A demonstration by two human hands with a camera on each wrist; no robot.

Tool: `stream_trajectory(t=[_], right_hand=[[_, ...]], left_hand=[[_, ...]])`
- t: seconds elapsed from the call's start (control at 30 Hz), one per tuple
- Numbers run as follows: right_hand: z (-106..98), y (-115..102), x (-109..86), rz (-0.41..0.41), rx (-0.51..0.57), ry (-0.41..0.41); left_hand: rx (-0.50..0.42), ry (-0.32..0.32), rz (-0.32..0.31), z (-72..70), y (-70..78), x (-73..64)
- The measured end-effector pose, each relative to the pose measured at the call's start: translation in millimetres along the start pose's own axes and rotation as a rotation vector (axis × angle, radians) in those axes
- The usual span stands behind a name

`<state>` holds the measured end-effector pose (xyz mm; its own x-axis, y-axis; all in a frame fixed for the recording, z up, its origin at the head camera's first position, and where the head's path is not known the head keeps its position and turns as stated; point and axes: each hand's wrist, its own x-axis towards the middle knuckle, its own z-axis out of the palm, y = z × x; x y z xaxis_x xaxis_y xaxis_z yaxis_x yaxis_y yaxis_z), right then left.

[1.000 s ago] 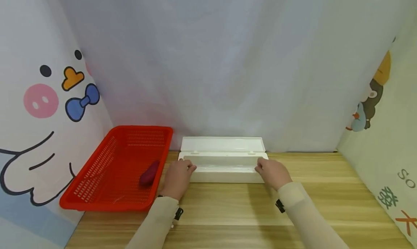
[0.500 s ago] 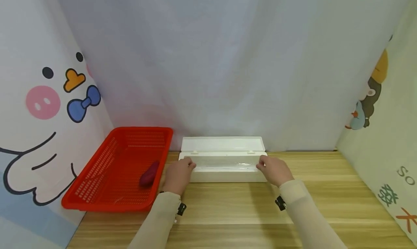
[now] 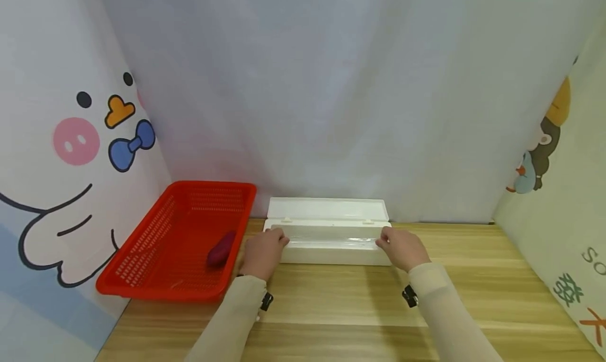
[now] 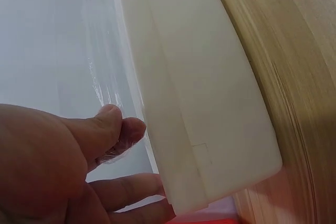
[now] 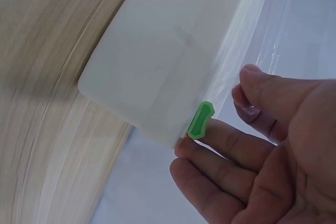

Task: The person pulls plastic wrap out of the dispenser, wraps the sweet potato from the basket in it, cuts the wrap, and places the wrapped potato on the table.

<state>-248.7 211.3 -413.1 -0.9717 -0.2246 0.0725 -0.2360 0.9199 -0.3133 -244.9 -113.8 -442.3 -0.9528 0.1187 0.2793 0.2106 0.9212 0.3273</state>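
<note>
A long white cling film dispenser [image 3: 337,257] stands on the table with its lid [image 3: 327,209] tipped back. Clear cling film [image 4: 100,51] stretches between the two hands above it. At the dispenser's left end the left hand [image 3: 265,250] pinches the film between thumb and index finger, the film bunched at the fingertips; its other fingers reach to the box's end. The right hand [image 3: 401,247] pinches the film's other side in the same way. Its lower fingers touch the dispenser's end, beside a small green slider [image 5: 201,120].
Left of the dispenser stands a red plastic basket [image 3: 165,293] holding a purple, eggplant-shaped item [image 3: 221,250]. A pale curtain [image 3: 331,99] hangs close behind the dispenser. Wood-grain tabletop [image 3: 341,309] extends in front and to the right, between printed side panels.
Both hands have risen slightly and the film between them shows more clearly. The head view has shifted a little, moving the whole scene slightly to the right.
</note>
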Motion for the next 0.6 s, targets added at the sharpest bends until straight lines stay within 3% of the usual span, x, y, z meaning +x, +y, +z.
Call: stream_trajectory(t=[0.33, 0.6], right_hand=[[1.1, -0.9, -1.9, 0.004, -0.006, -0.006], [0.3, -2.6, -1.9, 0.004, -0.015, -0.006]], left_hand=[[0.006, -0.060, -0.043, -4.0, 2.6, 2.5], [0.038, -0.055, -0.049, -3.7, 3.0, 2.7]])
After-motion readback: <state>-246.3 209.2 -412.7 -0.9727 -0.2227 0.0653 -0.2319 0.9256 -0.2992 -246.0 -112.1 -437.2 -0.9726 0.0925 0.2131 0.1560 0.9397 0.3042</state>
